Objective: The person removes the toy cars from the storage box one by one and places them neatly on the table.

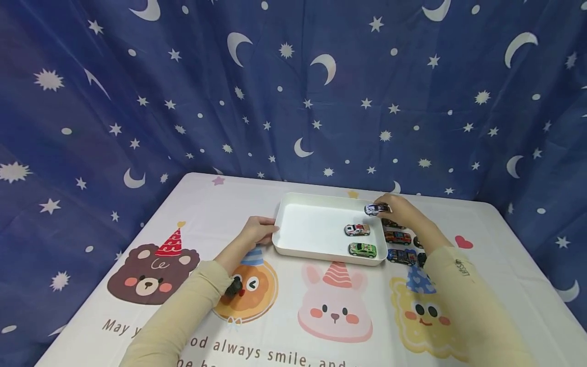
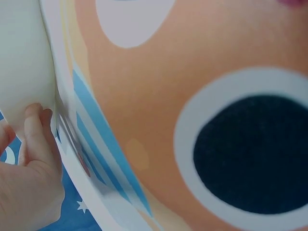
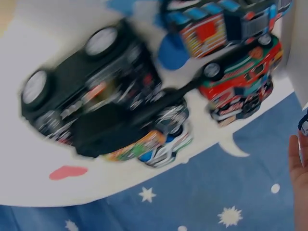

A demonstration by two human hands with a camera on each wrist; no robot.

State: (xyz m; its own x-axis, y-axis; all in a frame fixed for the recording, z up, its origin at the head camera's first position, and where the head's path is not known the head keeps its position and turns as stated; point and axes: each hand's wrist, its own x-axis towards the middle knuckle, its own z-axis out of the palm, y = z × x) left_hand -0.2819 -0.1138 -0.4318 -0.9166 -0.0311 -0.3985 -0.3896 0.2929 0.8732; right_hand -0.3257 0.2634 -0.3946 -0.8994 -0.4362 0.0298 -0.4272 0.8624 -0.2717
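Note:
A shallow white tray (image 1: 312, 227) lies on the table, and my left hand (image 1: 258, 231) grips its left rim. In the left wrist view, fingers (image 2: 36, 130) press against the tray's wall (image 2: 26, 57). Over the tray's far right corner, my right hand (image 1: 400, 210) pinches a white and dark toy car (image 1: 374, 209) at one end. At the right wrist view's edge, only part of that hand (image 3: 299, 166) and the held car (image 3: 304, 124) shows. Inside the tray, a white and red toy car (image 1: 357, 230) stands behind a green toy car (image 1: 363, 250).
Several toy cars stand close outside the tray's right wall, including a reddish one (image 1: 398, 237) and a dark blue one (image 1: 401, 256). The right forearm partly covers others. The cartoon-printed tablecloth (image 1: 275, 331) runs back to a blue starry curtain (image 1: 275, 102).

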